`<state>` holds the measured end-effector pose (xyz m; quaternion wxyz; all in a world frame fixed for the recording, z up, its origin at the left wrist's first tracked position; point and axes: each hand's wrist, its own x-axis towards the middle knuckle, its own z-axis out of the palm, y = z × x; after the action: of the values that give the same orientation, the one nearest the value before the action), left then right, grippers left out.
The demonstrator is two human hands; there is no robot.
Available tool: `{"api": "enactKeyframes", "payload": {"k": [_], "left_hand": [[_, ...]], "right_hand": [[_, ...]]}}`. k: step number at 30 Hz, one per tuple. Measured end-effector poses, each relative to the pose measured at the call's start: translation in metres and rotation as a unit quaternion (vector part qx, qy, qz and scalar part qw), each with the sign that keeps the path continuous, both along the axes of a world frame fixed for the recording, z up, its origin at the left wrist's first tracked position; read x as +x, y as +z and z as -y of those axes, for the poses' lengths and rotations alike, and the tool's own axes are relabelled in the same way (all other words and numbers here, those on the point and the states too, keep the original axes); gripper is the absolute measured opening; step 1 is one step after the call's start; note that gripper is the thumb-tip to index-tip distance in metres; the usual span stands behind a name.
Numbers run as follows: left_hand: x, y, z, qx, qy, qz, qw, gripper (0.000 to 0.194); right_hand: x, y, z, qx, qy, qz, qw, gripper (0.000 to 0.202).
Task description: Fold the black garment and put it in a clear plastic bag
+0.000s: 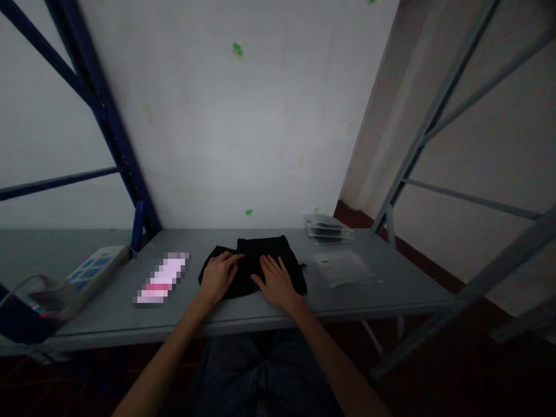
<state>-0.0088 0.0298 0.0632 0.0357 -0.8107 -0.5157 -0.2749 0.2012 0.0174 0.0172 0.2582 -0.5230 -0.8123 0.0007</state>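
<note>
- Pale wall (243, 127) with green smudges rises behind a grey desk (403, 284), in dim light; blue metal framing (110, 127) stands at left.
- Black cloth (269, 248), perhaps a garment, lies on the desk directly before the seated person, probably so that both hands reach it easily. Its left part angles outward.
- Left hand (217, 275) rests on the cloth's left part, its fingers pointing right; whether they pinch any fabric I cannot tell.
- Right hand (277, 282) lies palm down on the cloth's right half, fingers spread and thumb well apart, gripping nothing; it seems to keep the fabric flat.
- Just right of the cloth, a clear bag (350, 269) lies flat, with stacked packets (328, 229) beyond, likely set aside within reach.
- Farther left sit a pixelated screen (163, 281) and a power strip (98, 266).
</note>
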Motion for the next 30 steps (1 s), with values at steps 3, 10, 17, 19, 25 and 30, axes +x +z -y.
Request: {"api": "enactKeyframes", "payload": {"k": [3,10,17,19,25,30], "left_hand": [[0.007,0.013,0.004,0.016,0.004,-0.020,1.000,0.042],[0.074,0.030,-0.001,0.040,-0.075,-0.096,0.992,0.042],[0.108,0.000,0.001,0.062,-0.170,0.010,0.983,0.048],[0.095,-0.014,0.003,0.070,-0.110,0.060,0.990,0.049],[0.065,-0.036,-0.001,-0.005,-0.028,0.044,0.999,0.038],[0.067,-0.034,-0.005,-0.020,-0.059,0.034,0.997,0.027]], "right_hand": [[-0.004,0.001,0.003,-0.001,0.009,-0.005,1.000,0.067],[0.046,0.015,0.003,0.057,-0.102,-0.094,0.989,0.050],[0.100,0.014,-0.008,-0.025,-0.193,-0.201,0.960,0.036],[0.099,0.013,-0.009,-0.053,-0.173,-0.215,0.960,0.033],[0.079,0.009,-0.009,-0.053,-0.178,-0.235,0.954,0.040],[0.073,0.005,-0.011,-0.076,-0.183,-0.290,0.936,0.045]]}}
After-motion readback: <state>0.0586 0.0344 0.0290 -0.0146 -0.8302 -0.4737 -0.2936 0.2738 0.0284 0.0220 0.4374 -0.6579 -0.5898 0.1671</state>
